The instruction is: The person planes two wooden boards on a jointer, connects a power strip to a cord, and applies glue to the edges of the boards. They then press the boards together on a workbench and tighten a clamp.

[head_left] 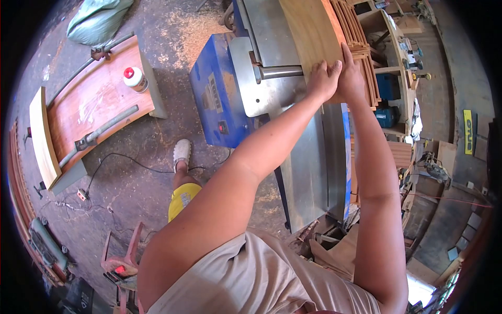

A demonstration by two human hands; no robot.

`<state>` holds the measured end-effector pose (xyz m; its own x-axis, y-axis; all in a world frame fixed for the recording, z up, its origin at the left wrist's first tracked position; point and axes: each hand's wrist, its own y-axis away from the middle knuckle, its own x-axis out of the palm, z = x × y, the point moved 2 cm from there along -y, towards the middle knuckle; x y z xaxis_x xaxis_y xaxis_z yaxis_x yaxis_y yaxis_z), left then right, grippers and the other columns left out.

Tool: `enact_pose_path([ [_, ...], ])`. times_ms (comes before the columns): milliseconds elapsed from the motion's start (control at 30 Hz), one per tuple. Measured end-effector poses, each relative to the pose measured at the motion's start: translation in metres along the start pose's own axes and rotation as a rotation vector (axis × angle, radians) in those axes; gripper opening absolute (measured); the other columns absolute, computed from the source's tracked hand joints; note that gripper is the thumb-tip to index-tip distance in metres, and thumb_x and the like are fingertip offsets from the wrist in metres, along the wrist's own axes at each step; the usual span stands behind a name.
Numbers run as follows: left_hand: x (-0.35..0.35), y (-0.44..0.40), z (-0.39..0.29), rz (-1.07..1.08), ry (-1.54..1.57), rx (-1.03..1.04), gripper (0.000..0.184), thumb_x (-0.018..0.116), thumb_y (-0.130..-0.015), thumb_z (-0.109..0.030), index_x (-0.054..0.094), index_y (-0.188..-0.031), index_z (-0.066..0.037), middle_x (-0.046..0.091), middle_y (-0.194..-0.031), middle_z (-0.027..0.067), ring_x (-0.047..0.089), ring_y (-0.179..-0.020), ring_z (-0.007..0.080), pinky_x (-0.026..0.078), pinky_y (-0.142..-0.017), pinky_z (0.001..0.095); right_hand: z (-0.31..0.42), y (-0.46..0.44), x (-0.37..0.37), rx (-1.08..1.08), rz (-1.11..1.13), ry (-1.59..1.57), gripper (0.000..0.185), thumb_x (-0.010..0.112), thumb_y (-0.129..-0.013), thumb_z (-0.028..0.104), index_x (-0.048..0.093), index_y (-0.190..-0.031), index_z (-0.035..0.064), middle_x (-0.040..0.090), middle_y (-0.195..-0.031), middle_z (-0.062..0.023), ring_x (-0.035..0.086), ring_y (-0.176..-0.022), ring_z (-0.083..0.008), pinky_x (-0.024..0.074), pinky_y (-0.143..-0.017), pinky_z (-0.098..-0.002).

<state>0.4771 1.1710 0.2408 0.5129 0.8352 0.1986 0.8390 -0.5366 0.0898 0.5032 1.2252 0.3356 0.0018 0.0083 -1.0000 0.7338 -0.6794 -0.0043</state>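
Head camera: one wooden board (312,36) is lying at one o'clock.
Left hand (324,81) and right hand (351,78), close together, are gripping its near end over one blue machine (212,102). At ten o'clock, two clamps (121,116) are spanning one reddish panel (111,86); one white bottle (137,81) is standing on it.
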Motion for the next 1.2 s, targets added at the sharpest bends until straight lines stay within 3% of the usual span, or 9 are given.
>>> enact_pose_path([
  [233,-0.006,-0.026,-0.003,-0.046,0.024,0.053,0.067,0.04,-0.099,-0.056,0.06,-0.1,0.007,0.062,-0.107,0.0309,0.058,-0.103,0.0444,0.045,-0.09,0.047,0.011,-0.023,0.001,0.008,0.008,0.006,0.061,0.051,-0.097,0.041,0.024,-0.151,0.0373,0.05,-0.127,-0.0229,0.059,-0.112,-0.0404,0.0475,-0.094,-0.0508],
  [367,-0.003,-0.051,0.01,-0.017,0.056,0.018,0.066,0.039,-0.1,-0.057,0.061,-0.096,0.006,0.066,-0.094,0.0212,0.063,-0.091,0.0298,0.047,-0.082,0.0408,0.012,-0.038,0.003,0.021,-0.006,-0.003,0.062,0.053,-0.096,0.044,0.025,-0.151,0.0376,0.048,-0.135,-0.0213,0.058,-0.115,-0.0391,0.0484,-0.094,-0.0496],
  [400,-0.005,-0.056,0.01,0.079,0.104,-0.046,0.074,0.039,-0.097,-0.062,0.061,-0.107,0.008,0.057,-0.118,0.0334,0.055,-0.114,0.0453,0.043,-0.098,0.0483,0.015,-0.039,0.002,0.016,-0.005,0.0,0.062,0.053,-0.095,0.045,0.026,-0.151,0.0375,0.048,-0.135,-0.0209,0.058,-0.116,-0.039,0.0487,-0.094,-0.0496],
  [433,-0.007,-0.059,0.009,0.079,0.117,-0.053,0.076,0.039,-0.096,-0.063,0.061,-0.107,0.009,0.058,-0.117,0.0342,0.055,-0.115,0.0455,0.043,-0.098,0.048,0.017,-0.041,0.002,0.013,-0.005,0.005,0.063,0.054,-0.095,0.045,0.026,-0.15,0.0375,0.048,-0.136,-0.0204,0.058,-0.116,-0.039,0.049,-0.094,-0.0497],
  [500,-0.009,-0.067,0.009,0.05,0.084,0.005,0.071,0.035,-0.099,-0.062,0.063,-0.1,0.003,0.067,-0.095,0.0156,0.061,-0.091,0.0241,0.048,-0.083,0.0381,0.019,-0.05,0.004,0.009,-0.021,0.008,0.065,0.056,-0.093,0.048,0.026,-0.15,0.0377,0.047,-0.137,-0.0203,0.058,-0.117,-0.0391,0.0492,-0.095,-0.0494],
  [667,-0.027,-0.082,0.0,0.283,0.211,-0.107,0.075,0.031,-0.096,-0.069,0.059,-0.116,-0.002,0.062,-0.115,0.0134,0.058,-0.104,0.0257,0.048,-0.09,0.0402,0.028,-0.067,0.004,-0.003,-0.026,0.027,0.069,0.058,-0.092,0.051,0.025,-0.151,0.0359,0.049,-0.134,-0.0199,0.058,-0.117,-0.0386,0.0495,-0.095,-0.0494],
  [833,-0.04,-0.089,-0.018,0.357,0.233,-0.163,0.084,0.029,-0.093,-0.074,0.045,-0.136,-0.004,0.043,-0.143,0.016,0.046,-0.127,0.029,0.045,-0.097,0.0466,0.038,-0.081,0.002,-0.004,-0.005,0.035,0.07,0.06,-0.092,0.047,0.025,-0.151,0.0345,0.047,-0.137,-0.0199,0.055,-0.121,-0.0376,0.0482,-0.098,-0.0487],
  [967,-0.043,-0.101,-0.02,0.368,0.227,-0.155,0.086,0.029,-0.093,-0.075,0.043,-0.138,-0.003,0.042,-0.144,0.0171,0.044,-0.131,0.0309,0.044,-0.099,0.0486,0.046,-0.088,-0.002,0.015,-0.005,0.023,0.07,0.06,-0.092,0.045,0.025,-0.151,0.0346,0.045,-0.14,-0.0198,0.053,-0.124,-0.0371,0.0472,-0.1,-0.0481],
  [1200,-0.043,-0.116,-0.015,0.348,0.234,-0.157,0.081,0.029,-0.093,-0.075,0.052,-0.126,-0.005,0.052,-0.129,0.0121,0.049,-0.12,0.0254,0.045,-0.096,0.048,0.05,-0.1,0.002,0.006,-0.013,0.017,0.068,0.059,-0.092,0.045,0.025,-0.151,0.034,0.045,-0.14,-0.0204,0.053,-0.124,-0.0378,0.0467,-0.1,-0.0479],
])
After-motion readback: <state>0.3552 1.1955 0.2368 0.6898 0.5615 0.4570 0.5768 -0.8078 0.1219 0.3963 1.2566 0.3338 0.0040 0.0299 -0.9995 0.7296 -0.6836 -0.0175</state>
